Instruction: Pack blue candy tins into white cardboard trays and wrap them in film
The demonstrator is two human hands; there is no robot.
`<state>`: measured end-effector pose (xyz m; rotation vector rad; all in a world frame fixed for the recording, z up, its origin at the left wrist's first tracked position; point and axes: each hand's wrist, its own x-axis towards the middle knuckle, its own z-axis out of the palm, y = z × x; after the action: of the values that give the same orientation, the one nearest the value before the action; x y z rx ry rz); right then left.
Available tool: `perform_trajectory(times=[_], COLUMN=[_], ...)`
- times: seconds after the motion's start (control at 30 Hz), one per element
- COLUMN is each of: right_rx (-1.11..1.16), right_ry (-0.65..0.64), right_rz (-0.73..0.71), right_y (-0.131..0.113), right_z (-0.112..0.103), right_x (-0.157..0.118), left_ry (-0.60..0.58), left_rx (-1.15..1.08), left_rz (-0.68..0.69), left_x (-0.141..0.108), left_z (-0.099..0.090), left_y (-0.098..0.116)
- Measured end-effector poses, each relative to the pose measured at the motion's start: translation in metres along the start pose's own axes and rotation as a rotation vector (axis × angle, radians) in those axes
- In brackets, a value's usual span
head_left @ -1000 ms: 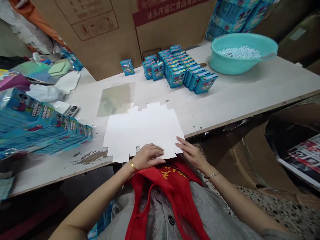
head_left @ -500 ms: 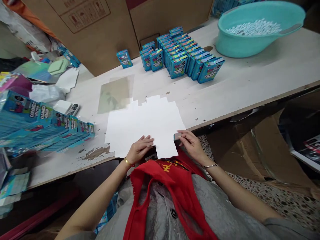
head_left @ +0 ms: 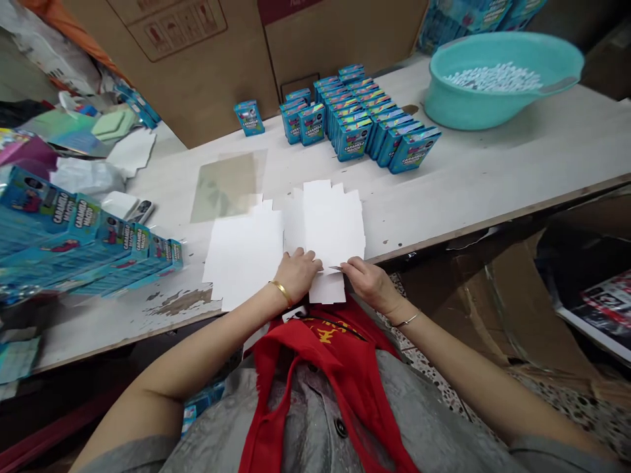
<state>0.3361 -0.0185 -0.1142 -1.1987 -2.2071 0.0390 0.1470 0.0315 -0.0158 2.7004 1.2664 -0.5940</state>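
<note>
1. Left hand [head_left: 297, 272] and right hand [head_left: 369, 279] sit close together, not touching, both bearing on the near edge of a white die-cut card blank [head_left: 328, 226], seemingly to steady it along a crease.
2. That blank lies near the front edge of the white surface [head_left: 468, 171], within easy reach.
3. Farther off, teal boxes [head_left: 355, 131] stand in tight rows beside a turquoise basin [head_left: 456, 108] of small white pieces [head_left: 493, 77].

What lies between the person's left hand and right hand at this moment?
In the head view, a white die-cut card lies between the left hand and the right hand.
</note>
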Motion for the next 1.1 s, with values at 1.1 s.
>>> perform_trajectory(times=[1.1], right_rx=[0.253], right_ry=[0.218], right_rz=[0.014], right_y=[-0.005], right_z=[0.021], right_x=[0.002], left_ry=[0.070], left_rx=[-0.276], left_rz=[-0.066], left_x=[0.009], left_z=[-0.001], left_y=[-0.016])
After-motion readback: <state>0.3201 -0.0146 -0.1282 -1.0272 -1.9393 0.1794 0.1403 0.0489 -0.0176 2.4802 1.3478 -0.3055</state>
